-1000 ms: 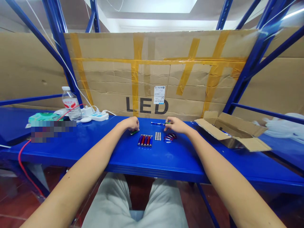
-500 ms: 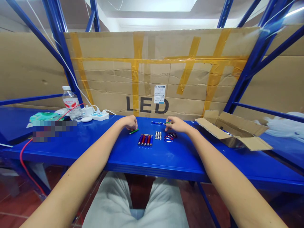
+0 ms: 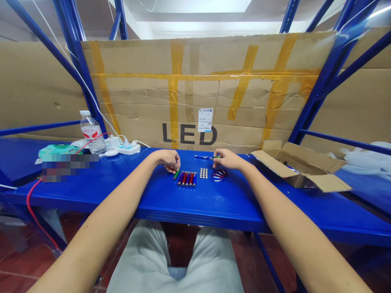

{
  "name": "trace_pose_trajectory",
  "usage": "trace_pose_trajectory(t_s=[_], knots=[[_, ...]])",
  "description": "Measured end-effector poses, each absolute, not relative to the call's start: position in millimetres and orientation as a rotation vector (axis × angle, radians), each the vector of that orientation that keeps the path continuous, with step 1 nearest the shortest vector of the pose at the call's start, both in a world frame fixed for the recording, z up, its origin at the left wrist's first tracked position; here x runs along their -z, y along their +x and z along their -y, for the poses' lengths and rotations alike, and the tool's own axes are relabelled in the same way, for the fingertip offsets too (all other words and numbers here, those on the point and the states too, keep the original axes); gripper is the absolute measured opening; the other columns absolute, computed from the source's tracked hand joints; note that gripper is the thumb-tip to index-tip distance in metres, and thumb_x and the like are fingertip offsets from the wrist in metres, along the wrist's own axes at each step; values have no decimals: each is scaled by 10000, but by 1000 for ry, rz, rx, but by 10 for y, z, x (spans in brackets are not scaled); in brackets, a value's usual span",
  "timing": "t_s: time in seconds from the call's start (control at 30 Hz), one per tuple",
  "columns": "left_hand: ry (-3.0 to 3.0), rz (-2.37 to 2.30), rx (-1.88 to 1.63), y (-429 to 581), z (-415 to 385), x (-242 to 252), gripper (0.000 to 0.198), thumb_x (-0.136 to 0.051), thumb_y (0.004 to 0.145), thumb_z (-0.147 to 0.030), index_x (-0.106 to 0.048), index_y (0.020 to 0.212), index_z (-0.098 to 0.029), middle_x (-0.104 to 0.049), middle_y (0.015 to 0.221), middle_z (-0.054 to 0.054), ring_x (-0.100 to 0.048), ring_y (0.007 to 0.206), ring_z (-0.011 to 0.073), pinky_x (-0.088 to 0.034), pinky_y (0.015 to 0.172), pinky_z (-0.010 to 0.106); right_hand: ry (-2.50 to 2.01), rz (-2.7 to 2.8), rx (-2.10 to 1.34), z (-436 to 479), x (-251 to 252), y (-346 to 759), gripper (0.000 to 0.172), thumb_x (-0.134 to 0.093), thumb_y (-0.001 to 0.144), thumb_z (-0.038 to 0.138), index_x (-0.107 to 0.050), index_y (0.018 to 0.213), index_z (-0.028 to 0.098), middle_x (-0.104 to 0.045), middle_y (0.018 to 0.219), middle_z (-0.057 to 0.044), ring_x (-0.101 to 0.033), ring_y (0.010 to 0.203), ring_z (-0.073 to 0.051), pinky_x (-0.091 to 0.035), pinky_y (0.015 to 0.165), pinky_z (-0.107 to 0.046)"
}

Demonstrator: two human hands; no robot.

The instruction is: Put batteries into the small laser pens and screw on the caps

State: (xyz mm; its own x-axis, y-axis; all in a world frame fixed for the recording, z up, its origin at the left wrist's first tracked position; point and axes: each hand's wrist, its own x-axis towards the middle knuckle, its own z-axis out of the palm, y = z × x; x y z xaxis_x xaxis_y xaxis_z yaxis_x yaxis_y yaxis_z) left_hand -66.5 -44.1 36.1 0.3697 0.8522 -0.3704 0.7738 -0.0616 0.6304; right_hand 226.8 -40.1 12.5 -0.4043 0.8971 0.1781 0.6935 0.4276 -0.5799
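Observation:
My left hand [image 3: 170, 159] is closed, its fingertips pinching a small green metal tube [image 3: 176, 175], which slants just left of a row of several red and blue tubes [image 3: 187, 179] with silver ends. My right hand [image 3: 226, 158] is closed in a pinch around a small green piece [image 3: 216, 157], mostly hidden by the fingers. At its fingertips lies a slim blue tube [image 3: 203, 157] with a silver end. Below that hand is a little pile of red and blue carabiner-like clips [image 3: 218, 176]. Small silver discs [image 3: 203, 173], like button cells, stand in neat rows between the tubes and the clips.
An open cardboard box [image 3: 293, 167] sits at the right of the blue table [image 3: 195, 207]. To the left are a water bottle [image 3: 92, 132], a white power strip [image 3: 128, 148] with cables and a green packet [image 3: 58, 150]. A tall cardboard wall [image 3: 146, 97] closes the back.
My left hand has shifted slightly right and nearer, turning the green tube from nearly level to steeply slanted beside the row. My right hand has hardly moved.

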Motion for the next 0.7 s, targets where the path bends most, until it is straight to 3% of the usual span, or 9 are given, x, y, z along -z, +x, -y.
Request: trace_pose_trajectory(t_s=[0.7], knots=[[1776,-1337,-18,-648,560,-404,226,-767,535,-163,-613,700,-159,-675,606,27,-684,659,186,-553,677,311,-1342,2223,-597,400,-123,2271,85,-583,836,209,-499,850,211,-759,777,-30,-655,717,-171,-452,646,-270]])
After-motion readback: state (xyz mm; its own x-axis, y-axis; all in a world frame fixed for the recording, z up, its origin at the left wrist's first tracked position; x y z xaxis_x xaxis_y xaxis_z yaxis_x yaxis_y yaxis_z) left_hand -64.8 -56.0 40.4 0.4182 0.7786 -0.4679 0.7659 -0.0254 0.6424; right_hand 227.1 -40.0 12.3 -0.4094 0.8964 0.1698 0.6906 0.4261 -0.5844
